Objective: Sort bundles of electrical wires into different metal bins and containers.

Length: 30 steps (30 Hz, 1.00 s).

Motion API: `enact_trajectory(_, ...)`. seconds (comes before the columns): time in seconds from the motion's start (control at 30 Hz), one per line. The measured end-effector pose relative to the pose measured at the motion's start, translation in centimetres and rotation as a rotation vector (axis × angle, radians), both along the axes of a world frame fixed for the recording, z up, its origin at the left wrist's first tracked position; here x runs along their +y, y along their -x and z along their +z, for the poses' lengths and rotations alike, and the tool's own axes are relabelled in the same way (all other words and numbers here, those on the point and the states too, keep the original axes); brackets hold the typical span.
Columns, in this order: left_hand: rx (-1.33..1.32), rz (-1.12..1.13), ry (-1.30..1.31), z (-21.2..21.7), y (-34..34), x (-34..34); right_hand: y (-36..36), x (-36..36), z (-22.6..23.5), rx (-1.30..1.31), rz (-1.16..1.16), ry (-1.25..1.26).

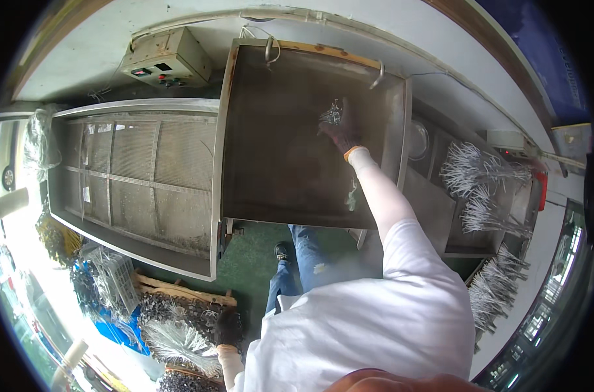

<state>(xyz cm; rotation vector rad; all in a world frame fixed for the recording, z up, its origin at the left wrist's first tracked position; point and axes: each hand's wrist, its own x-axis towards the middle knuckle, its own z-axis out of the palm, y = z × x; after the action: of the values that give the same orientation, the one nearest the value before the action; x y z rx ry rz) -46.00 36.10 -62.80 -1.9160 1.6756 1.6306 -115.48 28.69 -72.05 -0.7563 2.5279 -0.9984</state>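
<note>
My right hand (342,132), in a dark glove with an orange cuff, reaches over a square steel tank (405,130) with a murky brown interior. It is closed around a bundle of thin silvery metal pieces (333,113); their tips stick out past the fingers. My left hand (227,328), also dark-gloved, hangs low at my left side. It is beside a pale bundle of wire-like strands (179,343) and a stack of dark metal parts (186,310). Its fingers blend into the dark background, so their pose is unclear.
A long mesh-bottomed steel tray (133,157) adjoins the tank on the left. A control box (169,57) is behind it. Two metal hooks rise at the tank's back edge. White strand bundles (470,170) lie on the right-hand bench. Below is a green floor (254,255).
</note>
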Motion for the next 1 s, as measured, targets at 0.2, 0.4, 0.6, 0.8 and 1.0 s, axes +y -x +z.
enact_trajectory(0.2, -0.139, -0.128, -0.087, 3.9, 5.9, -1.7, 1.0, -2.0, 0.9, -0.544, 0.025, 0.1)
enact_trajectory(0.4, -0.307, -0.421, 0.016, 1.7, 2.0, -0.8, 1.9, -3.6, -5.9, -0.1, 0.289, 0.195)
enact_trajectory(0.6, -0.33, -0.411, -0.034, 2.2, 3.9, -1.4, 1.0, -5.9, -3.0, -0.054, 0.339, 0.116)
enact_trajectory(0.8, -0.187, -0.843, 0.278, -1.1, -1.1, 1.8, 1.1, -6.8, -3.0, -0.306, 0.105, 0.479)
enact_trajectory(1.0, -0.19, -0.767, 0.267, -0.4, 0.3, 2.4, 2.0, -7.8, -4.6, -0.292, 0.534, 0.13)
